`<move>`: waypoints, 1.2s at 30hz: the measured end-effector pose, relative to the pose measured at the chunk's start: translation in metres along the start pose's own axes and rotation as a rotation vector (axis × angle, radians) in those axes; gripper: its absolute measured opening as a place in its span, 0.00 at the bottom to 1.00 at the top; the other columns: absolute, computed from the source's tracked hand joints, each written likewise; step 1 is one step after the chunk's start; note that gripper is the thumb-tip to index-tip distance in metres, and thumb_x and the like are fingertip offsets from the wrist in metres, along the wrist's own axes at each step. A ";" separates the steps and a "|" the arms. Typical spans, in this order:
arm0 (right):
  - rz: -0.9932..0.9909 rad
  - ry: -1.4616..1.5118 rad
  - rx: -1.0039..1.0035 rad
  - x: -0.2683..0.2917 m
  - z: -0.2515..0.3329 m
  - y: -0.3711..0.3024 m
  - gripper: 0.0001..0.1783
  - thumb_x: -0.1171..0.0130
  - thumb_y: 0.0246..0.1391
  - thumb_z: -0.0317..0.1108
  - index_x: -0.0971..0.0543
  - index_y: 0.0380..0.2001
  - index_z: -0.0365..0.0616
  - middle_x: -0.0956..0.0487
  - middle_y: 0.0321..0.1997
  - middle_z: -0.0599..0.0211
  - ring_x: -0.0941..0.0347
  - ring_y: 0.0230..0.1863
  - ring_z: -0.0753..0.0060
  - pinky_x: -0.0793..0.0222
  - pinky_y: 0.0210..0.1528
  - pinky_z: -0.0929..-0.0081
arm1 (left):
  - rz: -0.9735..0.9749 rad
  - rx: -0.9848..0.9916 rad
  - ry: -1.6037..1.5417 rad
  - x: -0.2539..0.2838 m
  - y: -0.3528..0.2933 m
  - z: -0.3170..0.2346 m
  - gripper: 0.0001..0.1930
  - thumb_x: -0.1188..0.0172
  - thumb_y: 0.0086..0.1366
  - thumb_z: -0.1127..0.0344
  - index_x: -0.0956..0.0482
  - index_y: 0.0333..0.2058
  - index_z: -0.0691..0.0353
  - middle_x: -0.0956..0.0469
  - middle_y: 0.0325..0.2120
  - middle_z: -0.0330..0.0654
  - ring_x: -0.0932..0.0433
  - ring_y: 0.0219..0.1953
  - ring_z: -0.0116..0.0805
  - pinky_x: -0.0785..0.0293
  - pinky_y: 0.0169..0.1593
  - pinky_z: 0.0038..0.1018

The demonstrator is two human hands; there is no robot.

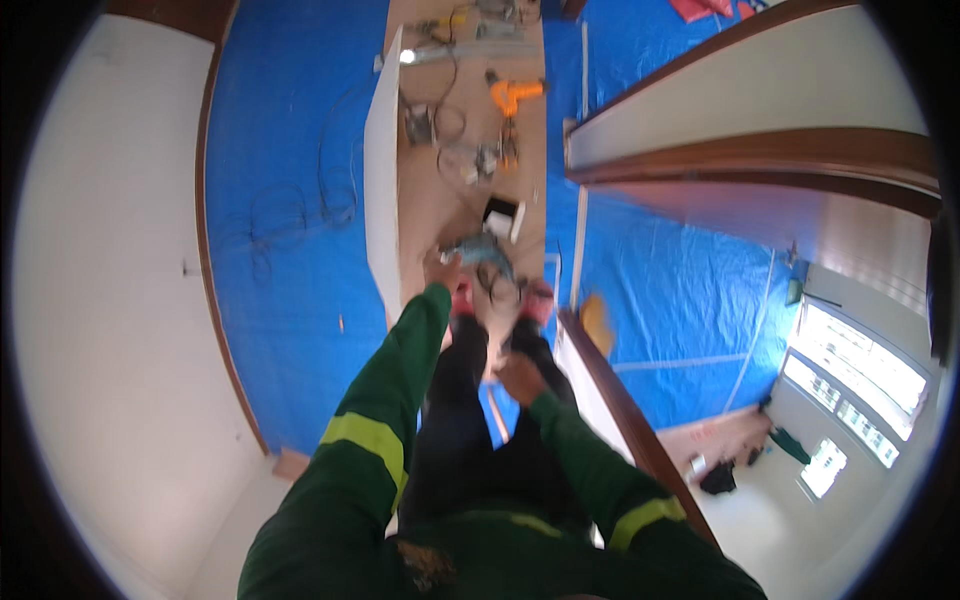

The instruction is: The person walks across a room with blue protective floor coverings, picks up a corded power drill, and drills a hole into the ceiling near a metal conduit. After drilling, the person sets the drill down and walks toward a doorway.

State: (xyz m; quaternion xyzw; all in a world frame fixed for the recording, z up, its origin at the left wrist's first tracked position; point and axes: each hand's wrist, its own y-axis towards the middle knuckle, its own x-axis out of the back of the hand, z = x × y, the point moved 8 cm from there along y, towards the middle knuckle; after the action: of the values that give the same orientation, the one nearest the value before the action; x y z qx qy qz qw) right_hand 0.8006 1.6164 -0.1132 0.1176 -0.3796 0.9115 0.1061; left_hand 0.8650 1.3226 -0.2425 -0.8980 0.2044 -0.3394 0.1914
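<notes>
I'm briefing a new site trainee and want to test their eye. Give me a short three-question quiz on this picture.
1. True or false: the left hand reaches to a teal power tool on the long board.
2. What colour is the drill farther up the board?
3. The floor sheet is: A red, B blue, C grey.

Key: 1 true; 2 orange; 3 B.

The head camera is looking steeply down from well above the left hand (443, 268), taking in the blue floor sheet (290, 160) around it.
</notes>
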 end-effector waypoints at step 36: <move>0.230 0.029 -0.027 -0.020 -0.006 0.128 0.30 0.40 0.70 0.46 0.28 0.65 0.36 0.20 0.54 0.38 0.20 0.54 0.33 0.23 0.57 0.43 | -0.158 -0.237 0.880 -0.087 0.329 0.106 0.09 0.35 0.67 0.65 0.16 0.44 0.56 0.16 0.46 0.52 0.14 0.49 0.58 0.16 0.52 0.53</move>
State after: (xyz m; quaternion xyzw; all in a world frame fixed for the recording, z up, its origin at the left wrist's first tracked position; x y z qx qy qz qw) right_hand 0.7825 1.5303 -0.2081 0.0588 -0.4014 0.9140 0.0080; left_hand 0.8005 1.1099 -0.5213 -0.6969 0.2345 -0.6764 -0.0440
